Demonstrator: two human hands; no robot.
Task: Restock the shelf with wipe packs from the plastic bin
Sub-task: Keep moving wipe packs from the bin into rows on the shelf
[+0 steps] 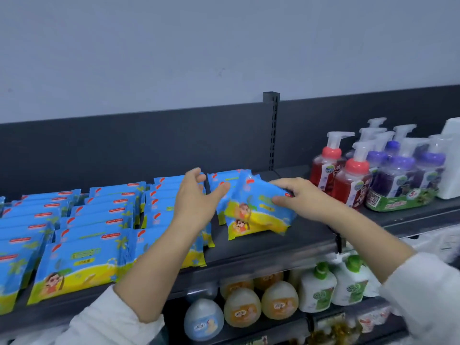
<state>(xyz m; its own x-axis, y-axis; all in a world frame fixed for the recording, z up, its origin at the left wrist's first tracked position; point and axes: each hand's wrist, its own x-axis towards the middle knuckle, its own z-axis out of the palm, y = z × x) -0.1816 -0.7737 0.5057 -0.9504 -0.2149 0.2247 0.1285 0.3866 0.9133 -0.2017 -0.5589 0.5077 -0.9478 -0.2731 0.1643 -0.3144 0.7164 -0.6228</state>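
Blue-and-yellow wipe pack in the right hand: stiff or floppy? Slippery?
Probably soft: the blue-and-yellow film wipe pack looks puffy, edges crimped. Likely light: the right hand holds it tilted by thumb and fingertips alone. Smooth film may slip.

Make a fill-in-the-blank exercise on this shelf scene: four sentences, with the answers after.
1. The right hand has wipe packs in its grip; their wrappers are blue and ____.
2. The left hand is ____ and holds nothing.
3. To the right of the packs stand pump bottles filled with red or ____ liquid.
4. Below, the white bottles have ____ caps.

Answers: yellow; open; purple; green.
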